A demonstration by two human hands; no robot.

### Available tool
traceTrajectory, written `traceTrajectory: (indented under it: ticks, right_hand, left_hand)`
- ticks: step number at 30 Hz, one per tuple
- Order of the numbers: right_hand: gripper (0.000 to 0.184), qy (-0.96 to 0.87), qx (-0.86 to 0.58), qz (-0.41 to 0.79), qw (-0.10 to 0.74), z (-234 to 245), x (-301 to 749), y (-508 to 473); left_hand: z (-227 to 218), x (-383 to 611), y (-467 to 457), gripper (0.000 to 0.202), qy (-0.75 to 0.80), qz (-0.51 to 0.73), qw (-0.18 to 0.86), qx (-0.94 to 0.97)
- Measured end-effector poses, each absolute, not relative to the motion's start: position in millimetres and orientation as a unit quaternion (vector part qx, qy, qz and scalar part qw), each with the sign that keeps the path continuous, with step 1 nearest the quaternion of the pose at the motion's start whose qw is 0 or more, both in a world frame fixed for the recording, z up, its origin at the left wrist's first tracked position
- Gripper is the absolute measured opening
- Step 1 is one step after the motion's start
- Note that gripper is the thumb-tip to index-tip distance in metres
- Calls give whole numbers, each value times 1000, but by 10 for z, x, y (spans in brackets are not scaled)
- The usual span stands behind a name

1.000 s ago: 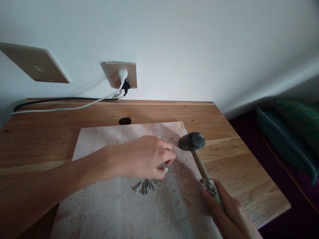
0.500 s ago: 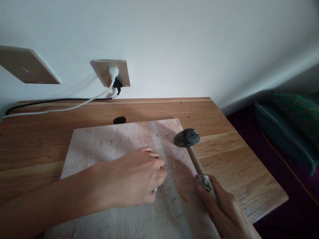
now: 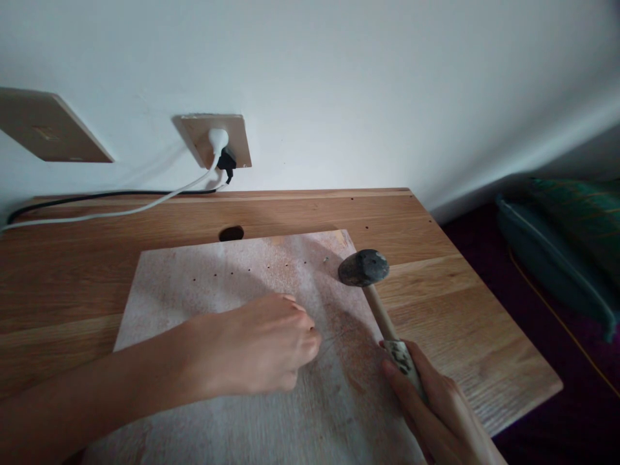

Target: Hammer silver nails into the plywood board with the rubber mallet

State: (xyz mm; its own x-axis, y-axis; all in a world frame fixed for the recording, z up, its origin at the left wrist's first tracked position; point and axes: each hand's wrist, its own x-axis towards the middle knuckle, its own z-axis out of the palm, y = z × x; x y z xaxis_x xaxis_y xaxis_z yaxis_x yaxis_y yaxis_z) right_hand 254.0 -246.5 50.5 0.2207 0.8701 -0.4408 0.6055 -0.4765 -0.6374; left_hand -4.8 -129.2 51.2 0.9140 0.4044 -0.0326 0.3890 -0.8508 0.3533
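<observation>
Right hand [image 3: 431,402] is gripping a rubber mallet [image 3: 363,267] by the right edge of the board [image 3: 162,281], tabletop [image 3: 460,310] stretching beyond, left hand [image 3: 264,345] hanging mid-board, fingers curled, can't tell around what.

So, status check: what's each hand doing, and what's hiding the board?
Right hand gripping mallet by its handle, near right edge of board. Left hand curled over board, any contents hidden. Left forearm and hand hide part of board.
</observation>
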Motion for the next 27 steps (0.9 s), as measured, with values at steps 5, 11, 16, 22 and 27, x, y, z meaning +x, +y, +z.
traceTrajectory:
  ticks: [5, 11, 16, 22, 27]
  right_hand:
    - [55, -478, -764, 398, 172, 512, 2530, -2464]
    - [55, -483, -762, 398, 168, 556, 2510, -2454]
    - [55, -501, -758, 385, 164, 546, 2545, -2471]
    - [57, -495, -765, 378, 164, 500, 2562, -2490]
    - [55, -488, -773, 377, 150, 466, 2571, -2494]
  left_hand:
    - [570, -71, -994, 11, 221, 37, 252, 941]
    - [367, -94, -513, 11, 322, 253, 360, 838]
    - [135, -63, -470, 8, 354, 327, 310, 819]
    - [86, -52, -482, 12, 385, 321, 327, 801]
    - [79, -34, -463, 12, 394, 317, 333, 796]
